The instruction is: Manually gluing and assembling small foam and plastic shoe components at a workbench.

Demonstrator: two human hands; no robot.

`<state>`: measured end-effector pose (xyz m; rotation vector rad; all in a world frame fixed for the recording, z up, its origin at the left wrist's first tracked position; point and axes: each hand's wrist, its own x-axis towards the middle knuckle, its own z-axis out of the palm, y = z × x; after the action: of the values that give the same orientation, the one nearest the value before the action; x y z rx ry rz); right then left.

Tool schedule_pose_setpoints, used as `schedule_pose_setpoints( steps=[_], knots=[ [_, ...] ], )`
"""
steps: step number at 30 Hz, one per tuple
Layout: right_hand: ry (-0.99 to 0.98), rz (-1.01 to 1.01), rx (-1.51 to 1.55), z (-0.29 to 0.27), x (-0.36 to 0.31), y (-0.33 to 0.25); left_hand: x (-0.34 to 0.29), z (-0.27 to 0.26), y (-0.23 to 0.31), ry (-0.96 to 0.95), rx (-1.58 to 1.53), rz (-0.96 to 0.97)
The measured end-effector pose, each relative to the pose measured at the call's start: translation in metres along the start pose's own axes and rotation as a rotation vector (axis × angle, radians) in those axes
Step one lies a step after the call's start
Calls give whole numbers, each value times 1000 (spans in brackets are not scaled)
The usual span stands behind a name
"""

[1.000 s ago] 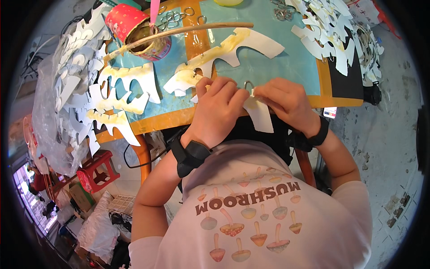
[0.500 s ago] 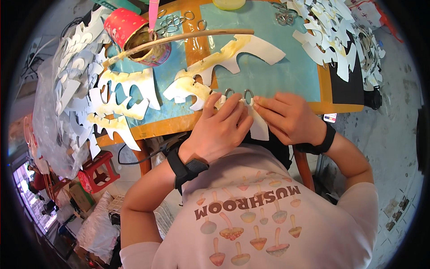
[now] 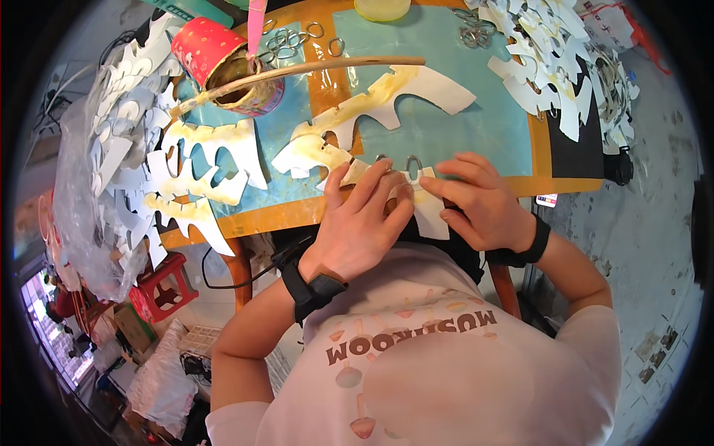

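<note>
A white cut-out piece (image 3: 429,212) with yellowish glue lies over the table's near edge, its tail hanging down. Oval metal rings stand at its upper edge: one ring (image 3: 413,165) shows plainly, the other is mostly behind fingers. My left hand (image 3: 357,223) presses and steadies the piece, fingers bent over it. At the piece's right side, my right hand (image 3: 480,204) touches its tab by the index fingertip, with thumb and fingers apart. Just left of my left hand is a glue-smeared cut-out (image 3: 316,152), beneath a longer one (image 3: 439,88).
Several glued cut-outs (image 3: 216,137) lie at the left, beside a large white pile (image 3: 130,111). A red paper tub (image 3: 204,48) leans on a glue container (image 3: 264,100), with a wooden stick (image 3: 320,67) across it. Loose metal rings (image 3: 286,41) lie behind; another white pile (image 3: 547,67) fills the far right.
My right hand's pinch at the ring and tab has loosened, and its fingers have spread. My left hand has shifted slightly down and left, its fingers wider apart.
</note>
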<state>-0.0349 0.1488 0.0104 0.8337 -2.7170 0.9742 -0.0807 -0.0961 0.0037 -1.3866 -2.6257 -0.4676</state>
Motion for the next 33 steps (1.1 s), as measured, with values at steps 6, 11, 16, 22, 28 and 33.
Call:
schedule_pose_setpoints(
  steps=[6,11,16,22,28,33],
  knots=[
    [26,4,-131,8,-4,-6,-6,-2,2,-20,20,-25],
    [194,339,376,9,0,-4,-8,3,1,-5,51,24],
    [114,-38,62,17,7,-4,-8,5,7,16,14,-42],
    [25,0,93,11,16,-10,-10,6,6,14,-44,-42],
    [-122,22,161,8,37,-13,-13,13,7,38,-98,-48],
    [9,141,309,4,36,-17,-13,15,5,73,-119,-37]
  ],
)
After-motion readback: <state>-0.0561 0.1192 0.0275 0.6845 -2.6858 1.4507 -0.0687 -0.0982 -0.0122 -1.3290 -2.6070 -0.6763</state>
